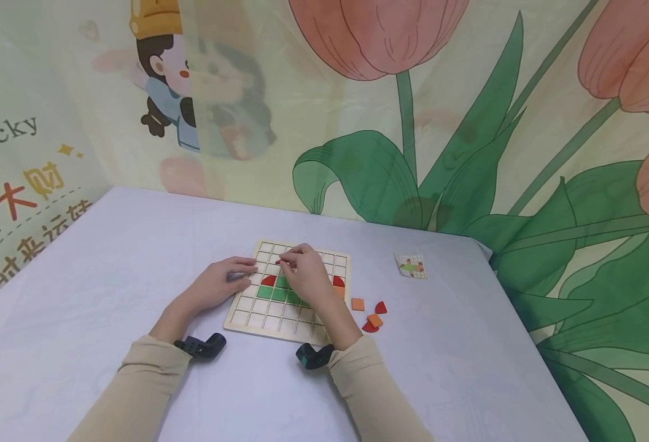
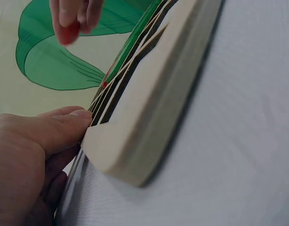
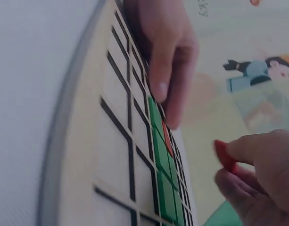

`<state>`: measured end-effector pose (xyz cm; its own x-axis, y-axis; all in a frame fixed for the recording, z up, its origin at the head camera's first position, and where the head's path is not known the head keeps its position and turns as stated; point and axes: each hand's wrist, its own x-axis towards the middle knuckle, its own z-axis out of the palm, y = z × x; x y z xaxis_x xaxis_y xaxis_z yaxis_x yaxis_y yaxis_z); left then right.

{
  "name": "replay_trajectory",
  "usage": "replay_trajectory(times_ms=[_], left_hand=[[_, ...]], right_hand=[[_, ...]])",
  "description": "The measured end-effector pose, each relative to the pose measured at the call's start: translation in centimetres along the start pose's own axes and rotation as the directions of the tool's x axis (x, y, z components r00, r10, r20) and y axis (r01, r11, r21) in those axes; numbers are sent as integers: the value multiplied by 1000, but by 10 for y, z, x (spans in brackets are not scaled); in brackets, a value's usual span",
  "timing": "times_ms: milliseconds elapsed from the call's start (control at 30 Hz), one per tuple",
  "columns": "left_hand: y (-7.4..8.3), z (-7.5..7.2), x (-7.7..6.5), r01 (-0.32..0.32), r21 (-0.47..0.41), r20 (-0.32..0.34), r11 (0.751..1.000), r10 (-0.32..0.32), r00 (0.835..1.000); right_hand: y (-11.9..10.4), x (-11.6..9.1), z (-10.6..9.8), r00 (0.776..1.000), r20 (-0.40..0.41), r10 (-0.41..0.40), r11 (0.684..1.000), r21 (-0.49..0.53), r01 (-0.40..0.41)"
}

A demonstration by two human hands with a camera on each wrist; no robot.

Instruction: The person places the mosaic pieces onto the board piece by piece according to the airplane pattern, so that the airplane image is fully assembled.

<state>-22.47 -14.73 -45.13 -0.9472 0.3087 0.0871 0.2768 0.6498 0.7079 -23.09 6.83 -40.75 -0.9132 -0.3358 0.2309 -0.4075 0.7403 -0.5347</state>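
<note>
My right hand pinches a small red piece between thumb and fingers, held above the far part of a wooden grid board. The left hand rests its fingers along the board's left edge, thumb at the frame in the left wrist view. Green squares fill several cells in the middle. A red quarter-circle lies in a cell at their left, another red quarter-circle at the right above an orange square. My right hand and forearm hide part of the pattern.
Right of the board, on the white-covered table, lie an orange square, a red quarter-circle, and another orange square overlapping a red piece. Farther right lies a pattern card. A printed curtain stands behind.
</note>
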Motion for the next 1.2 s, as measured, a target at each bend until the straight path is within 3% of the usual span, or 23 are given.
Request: replay_trajectory(times_ms=[133, 233, 700, 1200], left_hand=[[0, 0, 0, 2, 2, 0, 1000, -2, 1000], [0, 1, 1, 2, 5, -1, 1000, -2, 1000], [-1, 0, 2, -23, 17, -4, 1000, 23, 1000], [0, -1, 1, -25, 20, -6, 999, 25, 1000]], right_hand=[[-11, -4, 11, 990, 130, -55, 996, -69, 64], [-16, -6, 17, 983, 163, -88, 992, -79, 102], [-24, -10, 33, 981, 152, -124, 980, -137, 146], [-25, -11, 38, 985, 128, -115, 976, -170, 136]])
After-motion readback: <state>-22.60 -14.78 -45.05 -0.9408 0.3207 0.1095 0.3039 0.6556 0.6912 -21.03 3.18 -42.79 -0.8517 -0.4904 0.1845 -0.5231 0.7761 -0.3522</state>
